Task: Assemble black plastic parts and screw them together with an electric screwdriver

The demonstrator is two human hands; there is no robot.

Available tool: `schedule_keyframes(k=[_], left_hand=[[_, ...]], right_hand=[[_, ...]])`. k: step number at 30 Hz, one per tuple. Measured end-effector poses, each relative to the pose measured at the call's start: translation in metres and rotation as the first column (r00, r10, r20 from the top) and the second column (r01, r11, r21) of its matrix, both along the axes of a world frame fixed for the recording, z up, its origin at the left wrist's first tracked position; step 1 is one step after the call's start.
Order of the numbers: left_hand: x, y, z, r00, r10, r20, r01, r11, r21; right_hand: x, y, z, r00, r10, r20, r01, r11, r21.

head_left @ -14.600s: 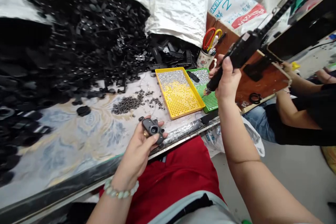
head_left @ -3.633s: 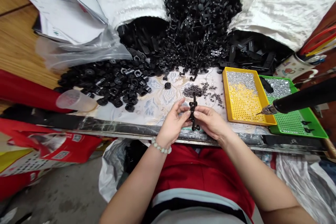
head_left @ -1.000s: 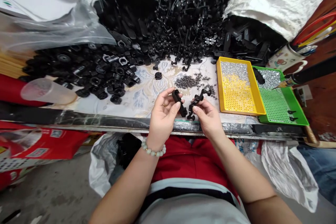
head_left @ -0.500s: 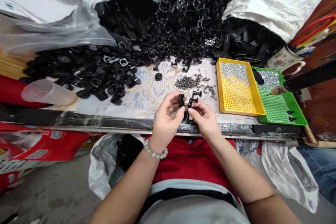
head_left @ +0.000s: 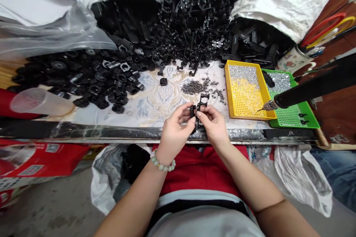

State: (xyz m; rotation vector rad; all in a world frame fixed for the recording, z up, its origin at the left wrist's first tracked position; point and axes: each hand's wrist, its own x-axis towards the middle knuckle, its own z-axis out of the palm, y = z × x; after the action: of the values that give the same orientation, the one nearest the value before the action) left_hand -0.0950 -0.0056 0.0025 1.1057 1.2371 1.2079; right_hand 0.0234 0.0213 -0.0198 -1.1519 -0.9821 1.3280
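Black plastic part, held by left hand, right hand, near table edge

The left hand and right hand hide most of the black plastic part.

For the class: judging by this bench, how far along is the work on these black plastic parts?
Early, it seems. Done: perhaps only the two small black pieces on the green perforated tray. In hand: the left hand and right hand together hold a black plastic part. Left: the big heap of black plastic parts and the loose black rings beside it.
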Motion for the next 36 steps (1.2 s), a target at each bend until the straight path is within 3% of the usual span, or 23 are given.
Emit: schedule_keyframes(k=[5,16,21,27,31,36], left_hand=[[0.003,-0.002,-0.003,1.0,-0.004,-0.026,0.005,1.0,0.009],[0.001,-0.002,-0.009,1.0,0.02,-0.012,-0.02,0.999,0.04],[-0.002,0.0,-0.01,1.0,0.002,0.006,-0.002,0.999,0.038],[-0.009,0.002,-0.013,0.997,0.034,0.066,-0.038,0.997,0.07],[-0.018,-0.001,-0.001,0.993,0.109,-0.042,-0.103,0.987,0.121],[-0.041,-0.009,0.007,0.993,0.088,0.08,-0.097,0.989,0.109]], right_hand=[[0.001,0.0,-0.001,0.999,-0.021,0.031,0.021,1.0,0.023],[0.004,0.004,0.001,0.991,0.054,0.119,-0.055,0.998,0.009],[0.008,0.011,0.008,0.976,0.212,0.038,-0.205,0.967,-0.149],[0.004,0.019,0.025,0.926,0.377,0.005,-0.365,0.901,-0.234],[-0.005,0.021,0.032,0.88,0.472,0.043,-0.451,0.862,-0.229],[-0.038,0.027,0.037,0.835,0.544,0.079,-0.523,0.831,-0.188]])
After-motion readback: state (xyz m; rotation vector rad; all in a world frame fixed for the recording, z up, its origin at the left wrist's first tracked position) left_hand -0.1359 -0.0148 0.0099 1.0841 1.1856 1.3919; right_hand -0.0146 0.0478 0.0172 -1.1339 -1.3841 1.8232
